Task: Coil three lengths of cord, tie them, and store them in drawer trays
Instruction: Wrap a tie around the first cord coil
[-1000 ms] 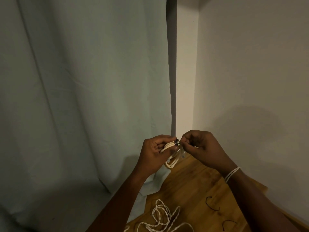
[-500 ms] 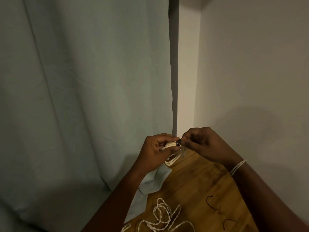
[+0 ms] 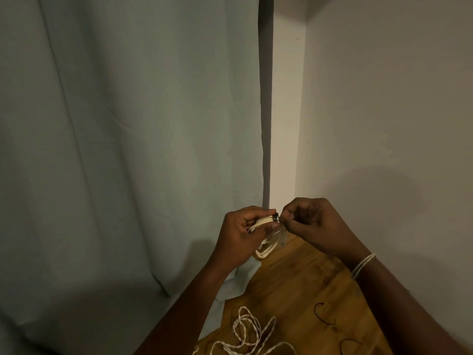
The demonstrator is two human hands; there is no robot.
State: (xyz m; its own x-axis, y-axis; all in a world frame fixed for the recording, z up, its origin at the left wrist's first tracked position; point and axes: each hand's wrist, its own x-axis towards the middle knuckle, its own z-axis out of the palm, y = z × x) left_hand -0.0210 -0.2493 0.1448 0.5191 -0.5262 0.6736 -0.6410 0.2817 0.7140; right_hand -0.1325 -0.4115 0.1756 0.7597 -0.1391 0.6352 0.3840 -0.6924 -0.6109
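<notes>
My left hand (image 3: 242,233) grips a small coil of white cord (image 3: 267,248) above the far end of the wooden table (image 3: 294,285). A dark tie (image 3: 276,217) wraps the top of the coil. My right hand (image 3: 311,224) pinches that tie with curled fingers, right beside the left thumb. The coil's lower loops hang below both hands. A loose tangle of twisted white cord (image 3: 247,331) lies on the table near the bottom edge of the view.
Two short dark ties (image 3: 323,313) (image 3: 349,345) lie on the wood at the lower right. A pale curtain (image 3: 128,149) hangs on the left, its hem draped at the table's edge. A white wall corner stands behind. White string circles my right wrist (image 3: 363,265).
Both hands have stayed together at the coil, with the right fingers working at the dark tie. The view has shifted slightly; the cords on the table have not moved.
</notes>
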